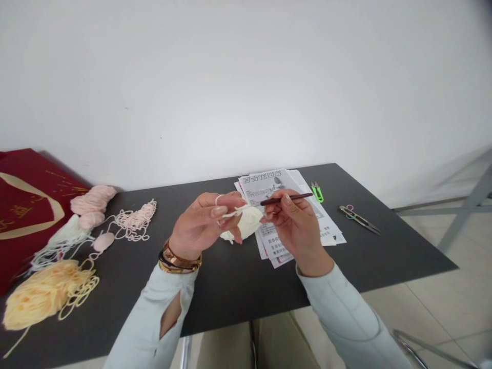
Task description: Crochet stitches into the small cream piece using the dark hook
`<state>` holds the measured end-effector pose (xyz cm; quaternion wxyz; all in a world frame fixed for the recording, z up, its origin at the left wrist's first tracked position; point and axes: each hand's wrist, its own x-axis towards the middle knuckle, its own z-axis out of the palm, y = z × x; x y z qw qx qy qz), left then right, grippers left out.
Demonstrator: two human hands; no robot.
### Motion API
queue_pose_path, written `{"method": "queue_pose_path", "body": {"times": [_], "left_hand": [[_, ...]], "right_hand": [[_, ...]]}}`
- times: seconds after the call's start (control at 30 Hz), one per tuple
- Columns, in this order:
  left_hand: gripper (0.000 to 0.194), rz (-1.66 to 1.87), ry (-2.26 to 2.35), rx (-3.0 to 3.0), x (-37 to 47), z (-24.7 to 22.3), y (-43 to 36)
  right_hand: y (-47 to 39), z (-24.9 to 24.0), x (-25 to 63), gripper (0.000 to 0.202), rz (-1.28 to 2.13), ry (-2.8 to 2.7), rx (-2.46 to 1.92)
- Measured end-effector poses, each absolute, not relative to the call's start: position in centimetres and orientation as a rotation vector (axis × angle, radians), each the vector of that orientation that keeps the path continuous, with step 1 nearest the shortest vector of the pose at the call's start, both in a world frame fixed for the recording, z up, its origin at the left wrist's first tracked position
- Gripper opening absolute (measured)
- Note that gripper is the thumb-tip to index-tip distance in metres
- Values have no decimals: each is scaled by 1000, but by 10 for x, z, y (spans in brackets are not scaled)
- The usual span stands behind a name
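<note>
Worn: long-sleeve top, pale grey-blue, plain. Left sleeve (pixel 148 320) ends in a fitted cuff; open slit (pixel 171 315) on the forearm, pointed at both ends. Right sleeve (pixel 342 307): smooth, curved seam line (pixel 371 335) around the forearm. Bracelets (pixel 179 260) stacked at the wrist of the left hand (pixel 203 223): brownish, black, gold-coloured bands. Trousers (pixel 226 346) at near edge: khaki, loose.

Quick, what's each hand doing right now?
Left hand: fingers pinching white yarn, a strand looped around a finger.
Right hand: closed on a dark-handled crochet hook.
</note>
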<state>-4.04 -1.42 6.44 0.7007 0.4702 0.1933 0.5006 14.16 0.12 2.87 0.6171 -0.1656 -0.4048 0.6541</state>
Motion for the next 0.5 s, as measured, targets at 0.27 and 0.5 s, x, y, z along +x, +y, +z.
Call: {"method": "queue_pose_path", "body": {"times": [0.27,0.5], "left_hand": [[37,1177,800,1564,-42,63,-16],[25,1401,1161,1567,-28,65,-22]], "right_hand": [[5,25,140,17,1480,-884,-418],[6,23,138,18,1420,-879,-488]]}}
